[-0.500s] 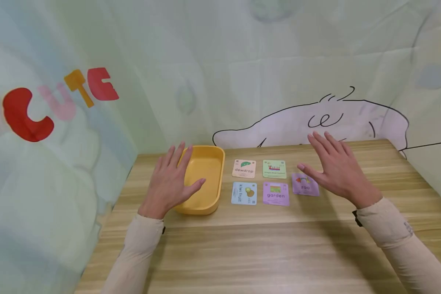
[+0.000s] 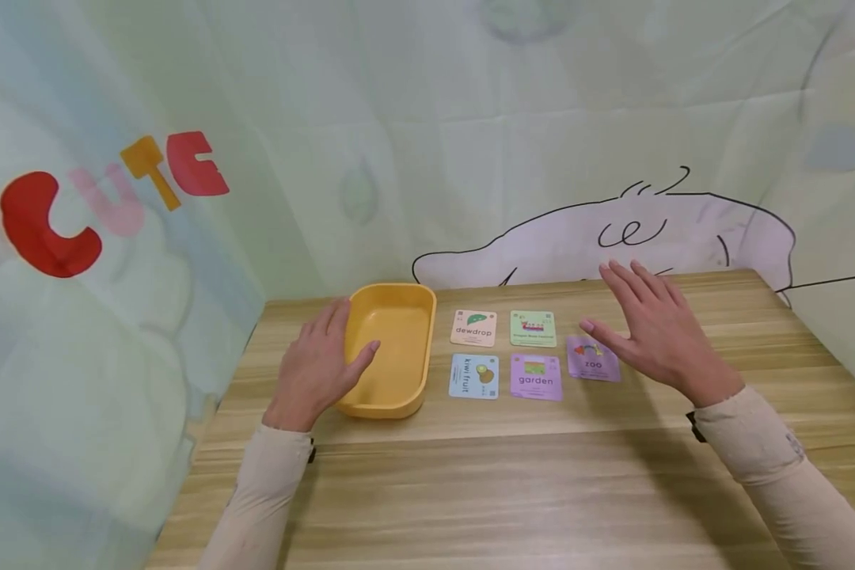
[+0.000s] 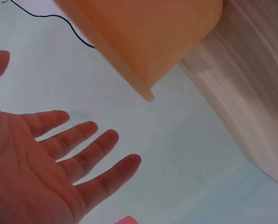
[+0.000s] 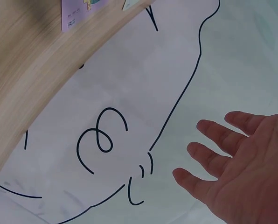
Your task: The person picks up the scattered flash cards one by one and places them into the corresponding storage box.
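Note:
My left hand point(image 2: 313, 367) hovers at the left side of a yellow rectangular tray point(image 2: 399, 348), its fingers straight and grasping nothing. In the left wrist view a gap shows between the fingers and the tray point(image 3: 148, 32). On the right, my right hand point(image 2: 655, 332) is held in the air with fingers extended, holding nothing. Closest to it lies the purple zoo card point(image 2: 593, 366). Beside that are a purple garden card point(image 2: 536, 380), a green card with a red boat picture point(image 2: 532, 336), a peach dewdrop card point(image 2: 473, 336) and a blue kiwi fruit card point(image 2: 474, 384).
Tray and cards stand on a wood-grain table point(image 2: 470, 499). Behind it hangs a pale cloth backdrop point(image 2: 370, 142) with a line drawing and coloured letters. The table's back edge meets the cloth.
My left hand has moved slightly down and left, and its fingers have drawn closer together. My right hand stays almost in place. Tray and cards are unchanged.

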Demonstrator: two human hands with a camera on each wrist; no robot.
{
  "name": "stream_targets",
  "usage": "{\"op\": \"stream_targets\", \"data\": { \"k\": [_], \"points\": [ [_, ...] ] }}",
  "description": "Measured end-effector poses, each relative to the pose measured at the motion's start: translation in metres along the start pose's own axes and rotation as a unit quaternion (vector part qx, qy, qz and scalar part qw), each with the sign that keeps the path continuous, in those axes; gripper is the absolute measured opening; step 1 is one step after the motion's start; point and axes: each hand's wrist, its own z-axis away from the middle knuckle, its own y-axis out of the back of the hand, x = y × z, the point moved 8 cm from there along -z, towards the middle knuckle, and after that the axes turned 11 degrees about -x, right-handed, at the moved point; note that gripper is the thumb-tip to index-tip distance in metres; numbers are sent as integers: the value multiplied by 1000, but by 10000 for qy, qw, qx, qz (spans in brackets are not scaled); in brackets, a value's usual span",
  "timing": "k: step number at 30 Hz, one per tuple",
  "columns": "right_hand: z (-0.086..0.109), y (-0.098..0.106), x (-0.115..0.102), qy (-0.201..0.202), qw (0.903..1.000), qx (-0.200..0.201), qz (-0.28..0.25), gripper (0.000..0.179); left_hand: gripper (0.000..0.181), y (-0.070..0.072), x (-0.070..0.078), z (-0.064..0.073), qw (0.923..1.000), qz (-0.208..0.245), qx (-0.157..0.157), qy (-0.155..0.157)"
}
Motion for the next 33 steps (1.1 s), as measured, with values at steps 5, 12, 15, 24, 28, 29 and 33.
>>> {"op": "stream_targets", "data": {
  "k": [5,12,15,24,28,29,33],
  "points": [
    [1,-2,0,9,10000,-38,-8,85,77,-7,-15,4,9984,281,-170,462],
    [2,-5,3,-4,10000,-72,-44,85,77,-14,-31,11,9928,551,-518,931],
    [2,-6,4,-22,10000,-82,-20,85,79,-16,-35,12,9912,649,-608,984],
    [4,-8,6,-63,9999,-84,-23,82,72,-24,-44,15,9864,935,-853,1045],
    [4,-9,7,-109,9998,-150,8,82,59,-28,-47,16,9857,1034,-858,1014],
    [4,-10,7,-124,9998,-174,13,82,57,-29,-49,16,9849,1070,-875,1039],
    [4,-11,8,-154,9996,-238,8,82,53,-35,-53,16,9812,1202,-977,1154]
  ]
}}
